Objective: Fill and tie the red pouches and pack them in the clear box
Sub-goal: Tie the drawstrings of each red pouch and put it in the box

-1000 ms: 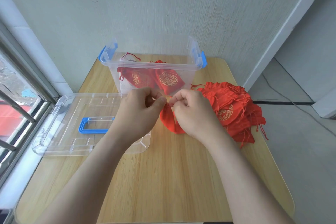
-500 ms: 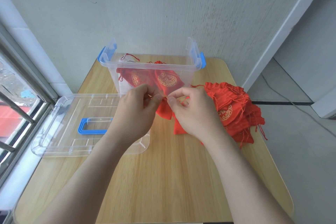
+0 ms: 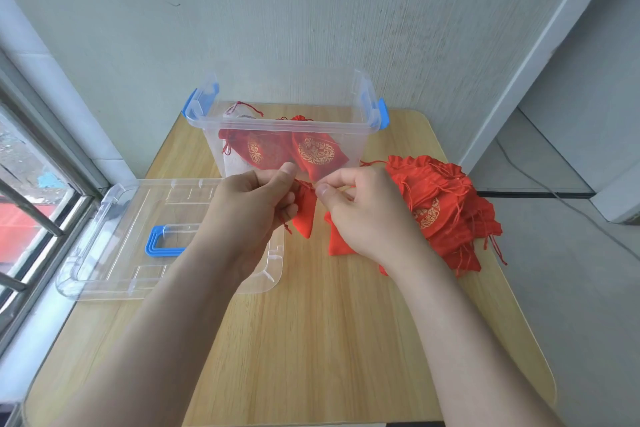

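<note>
A small red pouch (image 3: 305,211) hangs between my hands above the table, in front of the clear box (image 3: 367,130). My left hand (image 3: 252,204) pinches its drawstring at the neck on the left. On the right, my right hand (image 3: 367,211) pinches the other string end. Two red pouches with gold emblems (image 3: 317,152) lie inside the box. A heap of flat red pouches (image 3: 446,204) sits on the table to the right, partly behind my right hand. One more flat pouch (image 3: 336,243) lies under my right hand.
The box's clear lid (image 3: 114,253) with a blue handle lies on the table's left side, beside a barred window (image 3: 27,211). The wooden table (image 3: 329,340) ends at a wall behind the box. Its right edge drops to a grey floor.
Both hands lifted the pouch off the table, so it now hangs. My hands have drawn slightly apart along the string.
</note>
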### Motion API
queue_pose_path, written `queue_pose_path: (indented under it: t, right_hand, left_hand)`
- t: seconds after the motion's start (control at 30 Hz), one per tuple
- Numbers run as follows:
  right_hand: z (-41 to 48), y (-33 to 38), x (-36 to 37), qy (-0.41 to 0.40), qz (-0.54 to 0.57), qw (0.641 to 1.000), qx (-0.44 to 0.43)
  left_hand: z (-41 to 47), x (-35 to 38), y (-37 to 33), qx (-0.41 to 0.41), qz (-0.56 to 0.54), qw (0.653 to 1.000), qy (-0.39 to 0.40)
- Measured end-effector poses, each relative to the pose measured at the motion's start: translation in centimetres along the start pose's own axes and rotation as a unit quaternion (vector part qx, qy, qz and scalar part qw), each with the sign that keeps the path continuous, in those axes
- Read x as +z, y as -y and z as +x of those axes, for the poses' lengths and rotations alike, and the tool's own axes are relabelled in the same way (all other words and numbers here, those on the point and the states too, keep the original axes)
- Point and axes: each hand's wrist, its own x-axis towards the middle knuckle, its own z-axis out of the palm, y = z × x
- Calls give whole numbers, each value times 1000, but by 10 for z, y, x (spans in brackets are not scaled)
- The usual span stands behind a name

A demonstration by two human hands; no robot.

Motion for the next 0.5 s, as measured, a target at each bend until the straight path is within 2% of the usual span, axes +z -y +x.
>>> queue_pose_path:
  t: [0.27, 0.5]
  right_hand:
    - [-2, 2, 0, 44, 6, 999, -19]
    - [-5, 2, 2, 54, -21, 998, -25]
  left_hand:
    - [-7, 5, -7, -38, -94, 994, 35]
    - [-8, 2, -4, -8, 26, 999, 25]
